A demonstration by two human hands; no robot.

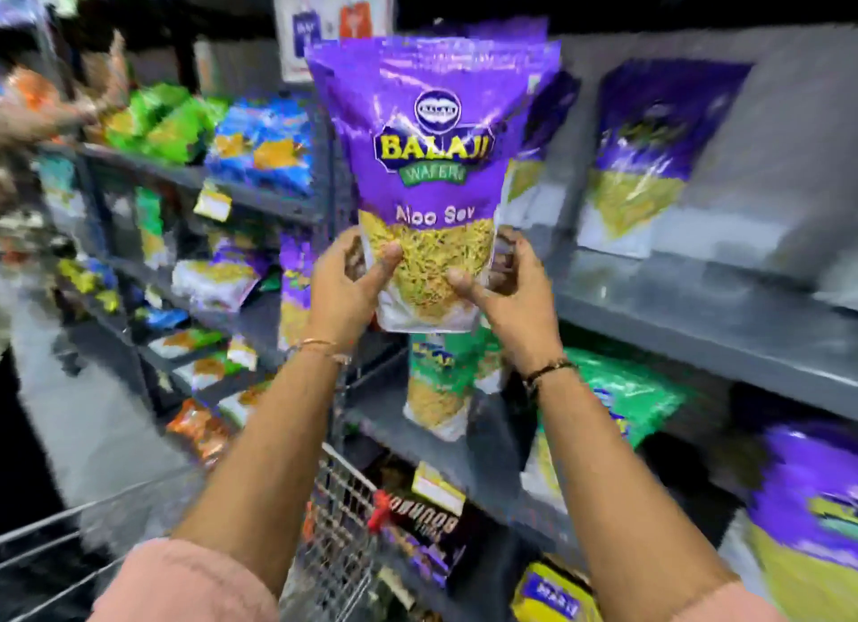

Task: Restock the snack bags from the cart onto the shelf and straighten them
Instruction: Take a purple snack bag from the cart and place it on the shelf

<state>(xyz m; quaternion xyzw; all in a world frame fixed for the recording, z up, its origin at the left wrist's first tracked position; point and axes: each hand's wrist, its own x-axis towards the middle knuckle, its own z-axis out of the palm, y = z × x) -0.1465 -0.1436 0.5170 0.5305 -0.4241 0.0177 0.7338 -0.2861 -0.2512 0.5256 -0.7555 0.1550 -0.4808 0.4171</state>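
I hold a purple Aloo Sev snack bag upright at chest height in front of the grey shelf. My left hand grips its lower left corner, thumb on the front. My right hand grips its lower right corner. More purple bags seem stacked behind the one in front. Another purple bag leans on the same shelf to the right. The wire cart shows at the bottom left under my forearms.
Green snack bags and a green-topped bag lie on the shelf below. Blue and green bags fill the shelving at left. Another purple bag stands at the lower right. Someone's arm reaches in at far left.
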